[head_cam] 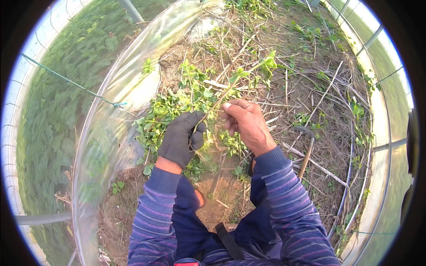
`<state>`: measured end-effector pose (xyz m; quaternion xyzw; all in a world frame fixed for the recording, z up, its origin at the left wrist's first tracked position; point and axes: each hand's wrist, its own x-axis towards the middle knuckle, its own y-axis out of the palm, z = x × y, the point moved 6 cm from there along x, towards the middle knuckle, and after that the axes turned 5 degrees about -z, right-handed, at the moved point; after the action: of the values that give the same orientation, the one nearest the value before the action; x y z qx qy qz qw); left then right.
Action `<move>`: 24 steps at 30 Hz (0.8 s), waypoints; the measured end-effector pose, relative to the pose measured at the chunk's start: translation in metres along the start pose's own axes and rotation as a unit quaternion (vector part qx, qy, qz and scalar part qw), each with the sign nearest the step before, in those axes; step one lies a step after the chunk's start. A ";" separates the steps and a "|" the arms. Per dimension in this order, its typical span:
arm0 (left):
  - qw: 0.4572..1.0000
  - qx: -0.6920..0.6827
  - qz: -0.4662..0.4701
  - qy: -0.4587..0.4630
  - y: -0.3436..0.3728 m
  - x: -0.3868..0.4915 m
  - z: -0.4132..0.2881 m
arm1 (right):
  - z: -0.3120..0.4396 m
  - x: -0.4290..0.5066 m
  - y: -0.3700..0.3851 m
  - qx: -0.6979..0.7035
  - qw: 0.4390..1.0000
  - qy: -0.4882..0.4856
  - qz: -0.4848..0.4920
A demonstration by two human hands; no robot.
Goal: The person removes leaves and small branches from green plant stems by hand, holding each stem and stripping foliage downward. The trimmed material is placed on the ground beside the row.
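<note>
My left hand [182, 139], in a dark grey knit glove, grips the lower end of a long thin vine stem [219, 100]. Thin roots [201, 157] hang below that fist. The stem slants up and right to a leafy green tip [268, 65]. Just right of the stem is my bare right hand [244, 123], fingers curled and thumb near the forefinger. Whether it pinches anything thin cannot be made out. Beneath both hands lies a heap of cut leafy vines [161, 111], partly hidden by the glove.
A small hand sickle or hoe with a wooden handle [306, 158] lies on the straw-strewn soil [299, 99] at right. Clear plastic sheeting [109, 109] curves along the left, with a green cord [71, 81] tied there. White film and pipes border the right side.
</note>
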<state>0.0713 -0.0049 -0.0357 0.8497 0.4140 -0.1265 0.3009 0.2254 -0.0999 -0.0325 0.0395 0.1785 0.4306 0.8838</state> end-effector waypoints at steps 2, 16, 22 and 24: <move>1.000 0.020 -0.002 0.011 0.000 0.001 0.000 | 0.001 -0.001 0.000 -0.002 1.000 0.004 0.003; 0.979 0.173 -0.030 0.102 0.008 -0.002 -0.004 | -0.009 -0.003 0.016 0.026 1.000 0.004 0.011; 0.976 0.195 -0.045 0.090 0.002 0.003 -0.003 | -0.012 -0.002 0.019 0.011 1.000 -0.017 0.012; 0.976 0.192 -0.059 0.086 -0.002 0.005 -0.004 | -0.015 -0.004 0.022 0.020 1.000 -0.024 0.003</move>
<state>0.0730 0.0016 -0.0350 0.8737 0.4552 -0.1479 0.0873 0.2018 -0.0906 -0.0401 0.0681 0.1658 0.4284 0.8856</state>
